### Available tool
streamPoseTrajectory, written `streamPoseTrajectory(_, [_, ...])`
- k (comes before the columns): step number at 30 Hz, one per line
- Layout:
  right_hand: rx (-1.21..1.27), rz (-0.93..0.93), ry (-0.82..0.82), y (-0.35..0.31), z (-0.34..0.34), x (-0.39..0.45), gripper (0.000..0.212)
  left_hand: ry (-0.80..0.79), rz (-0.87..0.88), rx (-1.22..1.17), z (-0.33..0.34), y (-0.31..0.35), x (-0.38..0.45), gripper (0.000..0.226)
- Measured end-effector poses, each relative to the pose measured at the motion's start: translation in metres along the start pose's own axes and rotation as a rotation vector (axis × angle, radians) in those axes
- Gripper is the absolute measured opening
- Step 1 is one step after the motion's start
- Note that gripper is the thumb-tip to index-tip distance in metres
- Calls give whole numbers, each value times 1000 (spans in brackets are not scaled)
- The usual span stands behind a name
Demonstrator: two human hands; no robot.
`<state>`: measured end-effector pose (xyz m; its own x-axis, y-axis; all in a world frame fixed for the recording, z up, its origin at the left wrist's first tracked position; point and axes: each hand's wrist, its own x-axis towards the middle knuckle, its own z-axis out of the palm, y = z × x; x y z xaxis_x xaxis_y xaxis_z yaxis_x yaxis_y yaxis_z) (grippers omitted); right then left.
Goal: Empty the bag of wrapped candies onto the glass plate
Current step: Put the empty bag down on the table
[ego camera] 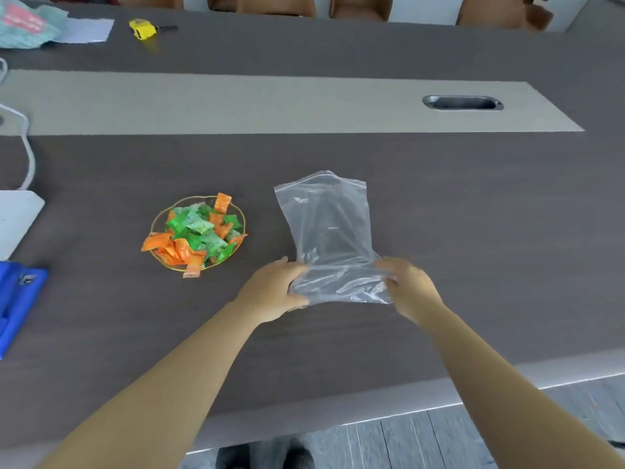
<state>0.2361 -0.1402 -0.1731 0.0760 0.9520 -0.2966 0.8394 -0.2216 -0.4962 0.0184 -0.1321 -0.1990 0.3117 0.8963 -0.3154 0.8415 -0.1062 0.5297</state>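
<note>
A clear plastic zip bag (329,228) lies flat on the dark table with nothing visible inside it, its zip end pointing away from me. My left hand (275,292) grips its near left corner and my right hand (407,287) grips its near right corner. To the left of the bag stands a round glass plate with a gold rim (156,222). Several green and orange wrapped candies (196,233) are heaped on the plate, and some orange ones hang over its rim.
A blue object (17,302) and a white device (15,218) with a cable lie at the left edge. A yellow tape measure (142,28) and a printed packet (27,27) sit far back left. A metal cable slot (461,103) is at the back right. Brown chairs stand behind the table.
</note>
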Motion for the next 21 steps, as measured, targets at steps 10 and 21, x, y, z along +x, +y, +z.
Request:
streamPoseTrajectory(10, [-230, 17, -106, -7, 1, 1, 67, 65, -25, 109, -11, -1, -11, 81])
streamPoseTrajectory(21, [-1, -221, -222, -138, 56, 32, 56, 273, -477, 110, -87, -111, -62, 110])
